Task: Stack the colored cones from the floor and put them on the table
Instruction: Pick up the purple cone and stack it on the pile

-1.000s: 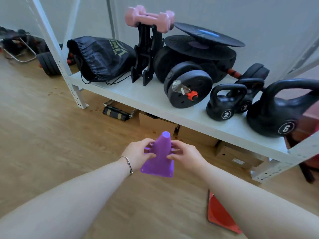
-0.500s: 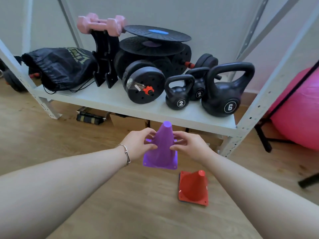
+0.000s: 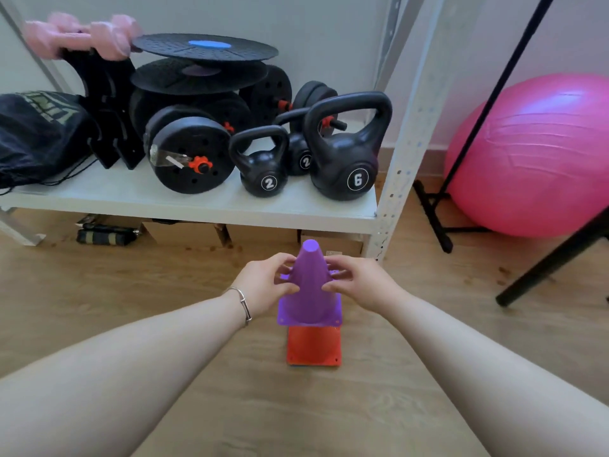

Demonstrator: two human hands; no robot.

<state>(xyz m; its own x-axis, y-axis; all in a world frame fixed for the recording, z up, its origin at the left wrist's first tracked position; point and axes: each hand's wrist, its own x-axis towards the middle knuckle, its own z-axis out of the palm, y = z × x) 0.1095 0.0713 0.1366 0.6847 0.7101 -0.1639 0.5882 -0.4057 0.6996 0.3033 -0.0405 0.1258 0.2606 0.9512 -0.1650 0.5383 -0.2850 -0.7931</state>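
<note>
I hold a purple cone (image 3: 309, 291) upright with both hands, above the wooden floor. My left hand (image 3: 263, 285) grips its left side and my right hand (image 3: 357, 285) grips its right side, fingers pinching the cone's body. Directly below it a red cone (image 3: 313, 346) stands on the floor; only its square base shows, the upper part hidden behind the purple cone. A thin blue edge shows under the red base.
A white metal shelf (image 3: 197, 206) stands just beyond, loaded with black kettlebells (image 3: 342, 166), weight plates, a black bag and pink dumbbells. Boxes lie under it. A pink exercise ball (image 3: 534, 153) and black stand legs (image 3: 547, 268) are at the right.
The view swung right. The purple cone, held in both hands, moved over the red cone, which went from lying off to the right to sitting directly beneath it.
</note>
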